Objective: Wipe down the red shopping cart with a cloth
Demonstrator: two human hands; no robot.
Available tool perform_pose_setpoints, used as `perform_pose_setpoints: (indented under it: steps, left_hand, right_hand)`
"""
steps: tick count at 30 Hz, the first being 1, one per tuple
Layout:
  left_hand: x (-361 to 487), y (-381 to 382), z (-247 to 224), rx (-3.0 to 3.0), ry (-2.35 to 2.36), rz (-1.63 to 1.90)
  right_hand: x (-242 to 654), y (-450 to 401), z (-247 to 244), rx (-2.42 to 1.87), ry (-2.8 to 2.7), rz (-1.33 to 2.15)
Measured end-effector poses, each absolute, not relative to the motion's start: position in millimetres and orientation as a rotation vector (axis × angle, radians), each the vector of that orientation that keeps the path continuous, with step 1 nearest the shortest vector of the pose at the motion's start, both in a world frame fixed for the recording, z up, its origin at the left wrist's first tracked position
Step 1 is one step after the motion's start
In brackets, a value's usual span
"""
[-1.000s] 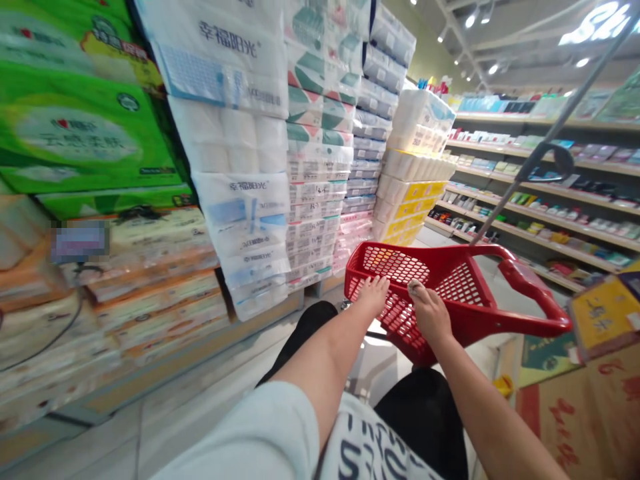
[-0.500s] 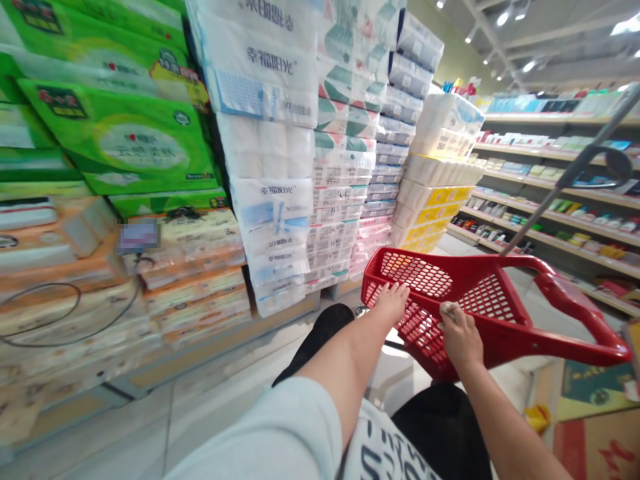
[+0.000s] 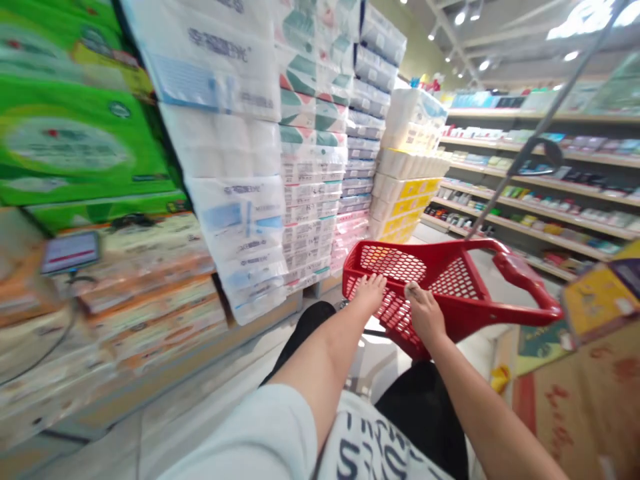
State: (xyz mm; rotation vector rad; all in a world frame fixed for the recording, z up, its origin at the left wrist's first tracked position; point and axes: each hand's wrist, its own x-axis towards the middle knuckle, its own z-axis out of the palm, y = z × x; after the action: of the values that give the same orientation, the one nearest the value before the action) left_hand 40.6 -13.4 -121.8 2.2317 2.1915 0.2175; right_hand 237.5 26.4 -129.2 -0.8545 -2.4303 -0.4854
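A red plastic shopping cart [image 3: 457,313] with a honeycomb-patterned basket stands in front of my knees, its handle pointing right. Against the near side of its basket lies my left hand [image 3: 370,293], fingers spread towards the rim and nothing in it. To the right, my right hand [image 3: 426,312] is closed at the same side of the cart, its fingers curled round a small crumpled whitish cloth [image 3: 412,291]. The inside of the basket is mostly hidden by its walls.
Stacked tissue packs [image 3: 245,220] line the left side. A small screen device [image 3: 71,253] with a cable lies on lower packs. Stocked shelves [image 3: 540,173] stand behind the cart; cardboard boxes [image 3: 575,400] are at the right. A grey pole [image 3: 540,127] rises beyond the cart.
The view has turned to the right, so shelves, packs and cart appear further left. Both hands keep nearly the same position against the cart.
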Motion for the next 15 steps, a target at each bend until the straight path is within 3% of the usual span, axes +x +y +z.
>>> perform_pose_setpoints:
  steps: [5,15]
  left_hand:
    - [38.2,-3.2,-121.1,2.256,2.141,0.239]
    - [38.1,3.7,-124.9,2.257,2.159,0.221]
  right_hand:
    - [223.1,30.6,-106.1,-1.030,-2.430,-0.384]
    - [247.0,26.7,-153.5,-1.425,-2.609,-0.169]
